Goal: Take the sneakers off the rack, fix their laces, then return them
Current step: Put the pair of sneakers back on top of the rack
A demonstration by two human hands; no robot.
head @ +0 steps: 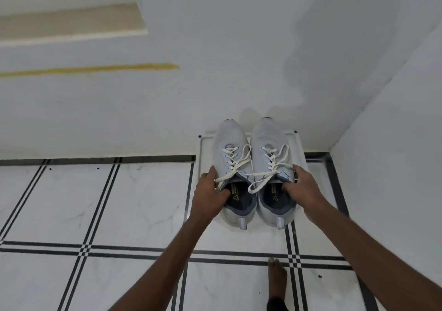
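— Gripping each pale grey knit sneaker by its collar, the left hand (207, 192) holds the left sneaker (233, 167), the right hand (301, 186) the right sneaker (272, 164), over the low white rack (300, 151).

— Risk?

— The loose cream laces (241, 164) between both hands could snag or tangle.

Rack (205, 140) mostly hidden under sneakers (253, 167).

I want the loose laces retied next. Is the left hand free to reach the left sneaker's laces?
Probably not yet: the left hand grips the left sneaker at its collar. The laces lie uncovered just ahead.
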